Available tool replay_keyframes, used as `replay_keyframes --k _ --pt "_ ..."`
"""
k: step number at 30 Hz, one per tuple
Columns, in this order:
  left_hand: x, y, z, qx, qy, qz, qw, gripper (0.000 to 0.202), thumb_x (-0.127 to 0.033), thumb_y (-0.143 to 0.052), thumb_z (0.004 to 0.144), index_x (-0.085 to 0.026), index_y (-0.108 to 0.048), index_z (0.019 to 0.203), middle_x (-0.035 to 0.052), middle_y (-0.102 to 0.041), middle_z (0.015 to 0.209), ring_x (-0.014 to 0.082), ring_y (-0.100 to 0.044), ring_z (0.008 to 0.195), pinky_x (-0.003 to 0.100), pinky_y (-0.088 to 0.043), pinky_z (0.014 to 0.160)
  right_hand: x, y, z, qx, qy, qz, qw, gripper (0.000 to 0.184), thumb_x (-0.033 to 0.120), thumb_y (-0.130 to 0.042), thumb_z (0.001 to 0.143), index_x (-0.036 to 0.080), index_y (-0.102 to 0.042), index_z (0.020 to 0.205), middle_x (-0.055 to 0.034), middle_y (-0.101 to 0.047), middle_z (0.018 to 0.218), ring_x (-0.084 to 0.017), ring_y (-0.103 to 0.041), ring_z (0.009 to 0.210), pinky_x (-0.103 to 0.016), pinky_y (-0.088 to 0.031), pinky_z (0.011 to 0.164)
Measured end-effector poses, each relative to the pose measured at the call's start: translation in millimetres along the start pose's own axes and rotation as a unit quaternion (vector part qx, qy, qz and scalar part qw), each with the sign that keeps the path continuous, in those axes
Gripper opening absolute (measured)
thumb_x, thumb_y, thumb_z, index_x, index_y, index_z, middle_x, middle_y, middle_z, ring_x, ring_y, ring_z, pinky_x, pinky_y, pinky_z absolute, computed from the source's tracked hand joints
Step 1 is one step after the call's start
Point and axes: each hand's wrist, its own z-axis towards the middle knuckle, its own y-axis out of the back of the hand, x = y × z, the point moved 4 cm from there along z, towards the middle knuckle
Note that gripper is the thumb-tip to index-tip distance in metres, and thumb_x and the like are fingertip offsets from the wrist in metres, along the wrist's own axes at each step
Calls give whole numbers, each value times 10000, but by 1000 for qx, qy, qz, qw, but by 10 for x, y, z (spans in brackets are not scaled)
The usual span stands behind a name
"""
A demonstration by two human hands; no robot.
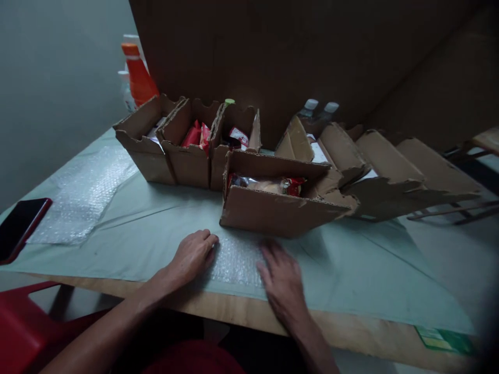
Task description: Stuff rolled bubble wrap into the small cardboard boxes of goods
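Observation:
A small sheet of bubble wrap point(237, 262) lies on the green cloth near the table's front edge. My left hand point(195, 254) is at its left edge, fingers curled together on the plastic; the thumb is mostly hidden. On the right edge rests my right hand point(283, 280), slightly blurred, with fingers apart and spread over the sheet. Just beyond both hands stands an open cardboard box point(284, 213), holding a clear-wrapped item point(268, 185) and a red packet point(294, 186).
Cardboard bins point(191, 166) line the back left, one holding red packets point(197, 136); more bins point(385, 192) stand at right. A larger bubble wrap piece point(86, 197) and a phone point(21, 226) lie left. An orange bottle point(140, 78) stands behind. A red chair point(27, 327) is lower left.

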Motion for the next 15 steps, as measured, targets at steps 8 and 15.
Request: replay_keyframes --k 8,15 --pt "2 2 26 19 8 -28 999 292 -83 -482 826 -196 -669 1021 92 -677 956 252 -642 897 344 -487 785 -757 412 -408 -83 -90 -61 991 403 387 -386 1001 158 -690 1134 -161 -677 1272 -317 -616 1174 -471 -484 912" --pt "101 197 -63 -44 33 34 998 250 -210 -570 872 -195 -671 1100 123 -661 1106 281 -610 995 402 -485 871 -354 184 133 -63 -30 -37 997 340 267 -423 975 166 -663 1196 -153 -697 1200 -301 -649 1042 -427 -492 838"
